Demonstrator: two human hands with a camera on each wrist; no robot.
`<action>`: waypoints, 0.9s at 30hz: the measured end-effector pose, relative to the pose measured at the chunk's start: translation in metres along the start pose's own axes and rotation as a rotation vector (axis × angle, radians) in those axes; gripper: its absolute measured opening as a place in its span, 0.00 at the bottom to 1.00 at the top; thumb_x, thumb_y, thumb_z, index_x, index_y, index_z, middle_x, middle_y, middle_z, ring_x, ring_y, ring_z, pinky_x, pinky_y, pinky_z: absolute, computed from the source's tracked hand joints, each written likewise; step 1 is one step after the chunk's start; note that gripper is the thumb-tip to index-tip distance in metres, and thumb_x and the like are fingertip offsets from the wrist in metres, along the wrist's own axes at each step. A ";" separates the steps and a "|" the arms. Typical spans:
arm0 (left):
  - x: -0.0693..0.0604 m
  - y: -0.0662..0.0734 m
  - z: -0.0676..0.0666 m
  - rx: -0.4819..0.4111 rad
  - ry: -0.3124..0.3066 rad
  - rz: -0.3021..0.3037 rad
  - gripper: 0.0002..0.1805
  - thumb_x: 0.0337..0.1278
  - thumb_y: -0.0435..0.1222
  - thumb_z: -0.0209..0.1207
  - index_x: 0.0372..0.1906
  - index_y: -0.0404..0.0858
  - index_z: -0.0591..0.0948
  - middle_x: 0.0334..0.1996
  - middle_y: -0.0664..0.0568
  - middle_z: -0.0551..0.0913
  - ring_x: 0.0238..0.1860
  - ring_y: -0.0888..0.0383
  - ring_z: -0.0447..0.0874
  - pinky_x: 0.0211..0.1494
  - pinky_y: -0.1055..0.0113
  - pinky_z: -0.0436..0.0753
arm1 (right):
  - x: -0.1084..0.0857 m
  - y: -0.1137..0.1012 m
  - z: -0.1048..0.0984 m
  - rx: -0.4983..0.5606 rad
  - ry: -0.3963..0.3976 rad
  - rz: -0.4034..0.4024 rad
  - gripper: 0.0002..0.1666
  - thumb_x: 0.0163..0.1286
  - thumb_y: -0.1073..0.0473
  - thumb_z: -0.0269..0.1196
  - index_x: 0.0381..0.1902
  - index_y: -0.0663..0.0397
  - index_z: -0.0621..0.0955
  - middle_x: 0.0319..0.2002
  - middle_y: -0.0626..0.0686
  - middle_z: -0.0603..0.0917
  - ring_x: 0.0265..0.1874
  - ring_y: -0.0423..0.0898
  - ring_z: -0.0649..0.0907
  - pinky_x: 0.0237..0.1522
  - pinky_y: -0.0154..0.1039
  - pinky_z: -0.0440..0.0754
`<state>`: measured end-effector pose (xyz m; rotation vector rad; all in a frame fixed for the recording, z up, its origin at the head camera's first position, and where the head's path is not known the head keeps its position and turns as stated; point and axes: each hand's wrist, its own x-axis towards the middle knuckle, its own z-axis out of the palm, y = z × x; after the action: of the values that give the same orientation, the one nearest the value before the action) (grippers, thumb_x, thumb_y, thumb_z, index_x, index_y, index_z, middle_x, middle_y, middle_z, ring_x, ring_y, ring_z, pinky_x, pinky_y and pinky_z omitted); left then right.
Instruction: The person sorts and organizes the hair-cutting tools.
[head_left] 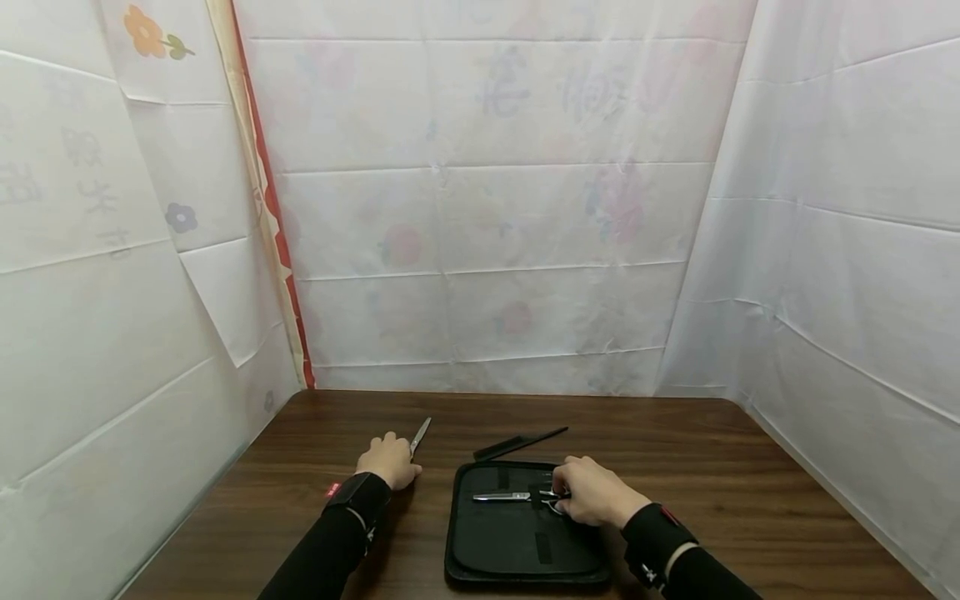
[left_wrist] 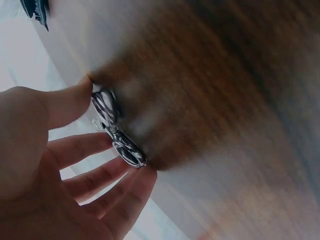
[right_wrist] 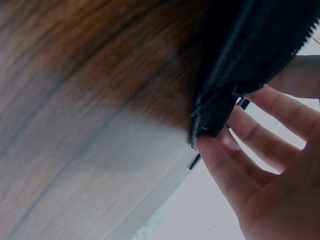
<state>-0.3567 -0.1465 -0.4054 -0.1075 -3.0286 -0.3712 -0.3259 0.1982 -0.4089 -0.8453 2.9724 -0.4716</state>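
At the left, a pair of silver scissors (head_left: 422,433) lies on the table under my left hand (head_left: 390,461), blades pointing away. In the left wrist view, the thumb and fingertips hold the finger rings (left_wrist: 131,152) from both sides. A black zip case (head_left: 517,542) lies flat in front of me. Across its upper part is a second pair of silver scissors (head_left: 502,497), blades to the left. My right hand (head_left: 596,492) grips that pair's handles, partly covering them. The right wrist view shows the case's zip edge (right_wrist: 295,47) by the fingers, with these scissors hidden.
A black comb (head_left: 498,448) lies just beyond the case, its thin end to the right. Elastic straps (head_left: 543,547) show inside the case. The wooden table (head_left: 697,450) is bordered by white sheets (head_left: 480,217) at the back and both sides.
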 end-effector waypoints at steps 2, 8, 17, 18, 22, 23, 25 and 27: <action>0.000 0.000 0.000 -0.003 0.002 0.001 0.14 0.61 0.41 0.69 0.35 0.32 0.81 0.46 0.36 0.77 0.47 0.39 0.75 0.45 0.43 0.81 | 0.000 0.000 0.000 -0.001 0.000 0.002 0.06 0.66 0.60 0.71 0.37 0.48 0.83 0.35 0.46 0.75 0.36 0.48 0.75 0.34 0.45 0.73; 0.003 -0.002 0.001 -0.040 -0.003 -0.004 0.12 0.59 0.34 0.68 0.42 0.29 0.82 0.47 0.33 0.78 0.48 0.36 0.75 0.47 0.42 0.80 | 0.000 -0.003 -0.001 -0.007 0.000 0.014 0.06 0.65 0.59 0.72 0.36 0.48 0.83 0.34 0.45 0.74 0.35 0.47 0.74 0.33 0.44 0.72; 0.008 -0.002 0.001 -0.047 0.007 -0.005 0.09 0.51 0.31 0.69 0.32 0.31 0.80 0.38 0.36 0.78 0.42 0.37 0.76 0.45 0.43 0.79 | 0.000 -0.005 -0.003 -0.010 0.005 0.018 0.07 0.64 0.60 0.72 0.36 0.49 0.83 0.35 0.46 0.75 0.37 0.50 0.76 0.33 0.46 0.73; 0.008 -0.001 0.001 -0.043 0.018 -0.002 0.09 0.50 0.31 0.69 0.32 0.31 0.80 0.37 0.36 0.78 0.41 0.37 0.76 0.45 0.43 0.79 | 0.000 -0.005 -0.003 -0.009 0.004 0.018 0.07 0.65 0.60 0.72 0.36 0.49 0.83 0.35 0.46 0.75 0.37 0.50 0.76 0.33 0.46 0.73; 0.006 0.000 0.002 -0.016 0.048 0.003 0.09 0.48 0.29 0.70 0.30 0.32 0.79 0.35 0.37 0.78 0.39 0.38 0.76 0.42 0.45 0.80 | 0.000 -0.004 -0.003 0.001 0.002 0.009 0.06 0.65 0.60 0.72 0.36 0.50 0.83 0.35 0.47 0.75 0.36 0.49 0.75 0.33 0.46 0.73; 0.006 0.000 0.002 -0.011 0.053 0.003 0.08 0.48 0.28 0.70 0.30 0.32 0.80 0.34 0.37 0.79 0.38 0.39 0.77 0.42 0.45 0.80 | 0.000 -0.004 -0.003 0.002 0.002 0.006 0.06 0.65 0.60 0.72 0.36 0.50 0.83 0.35 0.47 0.75 0.36 0.49 0.75 0.33 0.45 0.73; 0.007 0.000 0.003 -0.004 0.056 0.007 0.07 0.48 0.27 0.69 0.32 0.31 0.81 0.35 0.37 0.79 0.38 0.39 0.77 0.41 0.45 0.80 | -0.001 -0.004 -0.003 0.004 0.006 0.001 0.06 0.65 0.61 0.72 0.36 0.50 0.83 0.34 0.47 0.74 0.35 0.49 0.74 0.33 0.45 0.72; 0.009 -0.001 0.005 0.002 0.061 0.011 0.07 0.49 0.26 0.68 0.33 0.31 0.82 0.35 0.37 0.80 0.38 0.38 0.78 0.41 0.45 0.80 | -0.001 -0.004 -0.003 0.000 0.010 -0.004 0.06 0.65 0.61 0.72 0.36 0.50 0.82 0.34 0.47 0.74 0.34 0.48 0.74 0.32 0.44 0.72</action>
<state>-0.3657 -0.1456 -0.4093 -0.1099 -2.9674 -0.3639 -0.3234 0.1963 -0.4050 -0.8508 2.9801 -0.4779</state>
